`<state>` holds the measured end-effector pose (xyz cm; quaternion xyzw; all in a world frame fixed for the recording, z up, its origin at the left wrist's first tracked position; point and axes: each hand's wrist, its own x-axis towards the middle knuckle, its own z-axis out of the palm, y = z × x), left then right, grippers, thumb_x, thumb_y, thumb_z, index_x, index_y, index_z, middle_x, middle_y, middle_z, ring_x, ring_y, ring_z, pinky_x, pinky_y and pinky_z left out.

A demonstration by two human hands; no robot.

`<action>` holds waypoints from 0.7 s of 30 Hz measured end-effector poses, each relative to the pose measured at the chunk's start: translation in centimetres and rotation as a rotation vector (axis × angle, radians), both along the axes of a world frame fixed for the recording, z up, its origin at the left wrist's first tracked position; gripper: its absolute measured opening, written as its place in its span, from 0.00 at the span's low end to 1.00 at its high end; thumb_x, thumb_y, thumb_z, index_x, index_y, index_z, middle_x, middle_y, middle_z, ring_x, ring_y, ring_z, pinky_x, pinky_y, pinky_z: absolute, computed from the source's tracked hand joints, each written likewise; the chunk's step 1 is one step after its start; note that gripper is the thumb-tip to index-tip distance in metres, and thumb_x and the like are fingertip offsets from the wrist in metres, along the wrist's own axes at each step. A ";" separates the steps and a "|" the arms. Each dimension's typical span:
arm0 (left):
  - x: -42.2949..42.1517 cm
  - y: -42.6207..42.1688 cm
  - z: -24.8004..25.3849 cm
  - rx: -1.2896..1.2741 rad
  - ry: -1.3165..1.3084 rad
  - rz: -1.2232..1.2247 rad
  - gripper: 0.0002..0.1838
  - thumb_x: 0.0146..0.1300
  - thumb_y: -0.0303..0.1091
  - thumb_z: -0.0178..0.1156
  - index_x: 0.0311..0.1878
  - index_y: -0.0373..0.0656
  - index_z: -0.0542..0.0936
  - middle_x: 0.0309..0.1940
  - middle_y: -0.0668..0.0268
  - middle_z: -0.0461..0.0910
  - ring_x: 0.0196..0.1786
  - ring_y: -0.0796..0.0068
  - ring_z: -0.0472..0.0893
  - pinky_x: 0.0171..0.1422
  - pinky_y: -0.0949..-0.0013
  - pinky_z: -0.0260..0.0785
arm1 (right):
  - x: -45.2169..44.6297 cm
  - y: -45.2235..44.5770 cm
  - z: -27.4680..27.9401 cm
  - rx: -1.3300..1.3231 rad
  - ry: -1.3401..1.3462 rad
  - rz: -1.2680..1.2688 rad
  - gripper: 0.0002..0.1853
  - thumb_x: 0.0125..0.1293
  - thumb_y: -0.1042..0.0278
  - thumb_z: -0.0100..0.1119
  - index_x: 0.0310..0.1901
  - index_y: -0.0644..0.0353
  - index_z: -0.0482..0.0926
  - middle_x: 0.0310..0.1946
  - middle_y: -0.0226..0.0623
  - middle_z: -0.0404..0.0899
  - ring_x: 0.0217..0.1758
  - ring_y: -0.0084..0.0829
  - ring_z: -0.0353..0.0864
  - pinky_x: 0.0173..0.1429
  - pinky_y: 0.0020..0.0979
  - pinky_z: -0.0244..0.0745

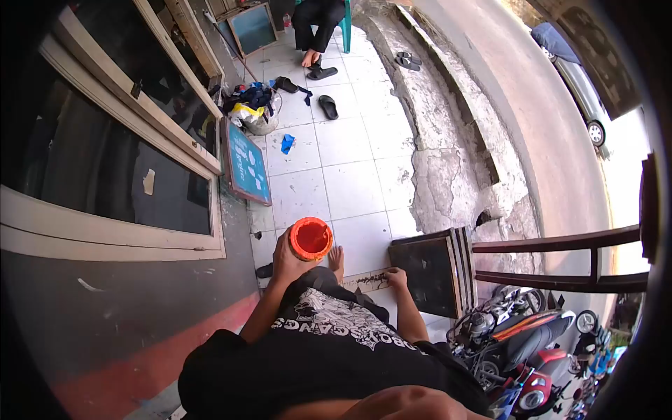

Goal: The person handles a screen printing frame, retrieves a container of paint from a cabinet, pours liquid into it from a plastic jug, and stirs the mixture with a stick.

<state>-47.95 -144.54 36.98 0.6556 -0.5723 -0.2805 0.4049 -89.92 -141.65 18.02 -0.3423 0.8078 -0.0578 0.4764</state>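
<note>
An orange-red paint can [311,239] is held at the center of the frame, its side grasped by the left grip [285,260]. Right of it, the right grip [396,277] has curled fingers beside a stack of dark panels [423,276]; whether it holds anything cannot be told. White floor tiles [357,189] stretch upward, with a blue sign [243,155] propped left of center. At top center, a seated person [318,24] has bare feet near black sandals [328,107]; motorcycles [532,332] crowd the lower right.
</note>
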 end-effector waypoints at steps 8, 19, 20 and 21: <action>6.2 -26.7 0.1 -0.072 -0.018 0.111 0.54 0.39 0.42 0.88 0.71 0.41 0.71 0.65 0.54 0.77 0.67 0.52 0.78 0.69 0.53 0.73 | -2.3 -8.6 -1.3 0.512 0.170 0.303 0.16 0.57 0.60 0.74 0.39 0.65 0.90 0.33 0.43 0.91 0.33 0.33 0.91 0.42 0.34 0.86; 12.9 -51.2 -3.7 0.097 0.012 0.344 0.58 0.37 0.46 0.90 0.72 0.42 0.69 0.65 0.52 0.77 0.67 0.52 0.79 0.69 0.53 0.75 | 10.3 -72.0 -11.3 0.057 -0.062 0.299 0.12 0.62 0.65 0.68 0.43 0.63 0.90 0.28 0.38 0.90 0.24 0.28 0.88 0.28 0.30 0.84; 13.6 -52.7 -4.4 0.083 -0.009 0.401 0.58 0.37 0.46 0.90 0.72 0.42 0.69 0.65 0.52 0.77 0.67 0.52 0.79 0.68 0.53 0.76 | 12.7 -79.6 -10.7 0.009 -0.202 0.303 0.10 0.65 0.69 0.67 0.44 0.63 0.89 0.28 0.39 0.90 0.25 0.27 0.88 0.27 0.29 0.82; 14.3 -53.6 -4.8 0.051 -0.023 0.449 0.58 0.37 0.45 0.90 0.72 0.41 0.69 0.65 0.53 0.77 0.66 0.54 0.80 0.67 0.53 0.76 | 15.4 -85.9 -9.5 -0.018 -0.305 0.380 0.10 0.69 0.69 0.65 0.47 0.64 0.87 0.29 0.42 0.90 0.25 0.29 0.89 0.24 0.28 0.80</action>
